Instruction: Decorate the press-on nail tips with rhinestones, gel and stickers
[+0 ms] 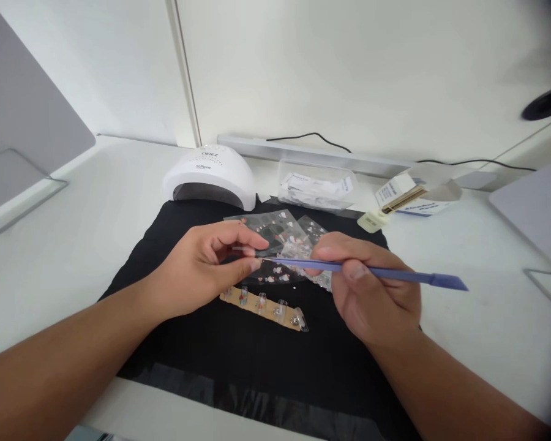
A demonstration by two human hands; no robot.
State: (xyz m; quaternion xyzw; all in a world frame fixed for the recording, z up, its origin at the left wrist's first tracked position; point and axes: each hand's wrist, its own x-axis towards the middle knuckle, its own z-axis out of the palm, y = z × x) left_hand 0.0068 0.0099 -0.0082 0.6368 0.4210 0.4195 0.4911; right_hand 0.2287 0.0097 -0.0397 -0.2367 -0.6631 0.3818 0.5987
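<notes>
A slim blue tool (371, 272) is gripped in the right hand (371, 288), fingers closed round its shaft like a pen, so that the fine tip is brought to the fingertips of the left hand (206, 266). The flat end of the tool juts out past the right hand, away from the left. The left hand is partly curled, thumb and forefinger pinched together just where the tool tip meets them; something very small may be held there, but what it is cannot be told. Both hands are kept low over a black mat (239, 349) on the table (73, 245), probably so that small parts are seen against the dark.

Just beyond and beneath the fingertips lie clear sheets of nail stickers (275, 229). Just below the left hand a tan strip of nail tips (261, 304) is laid out on the mat. Farther beyond the left hand a white nail lamp (210, 177) is stood; beyond the right hand are a clear plastic box (316, 187) and a small open carton (416, 196). Nothing is placed between the two hands.
</notes>
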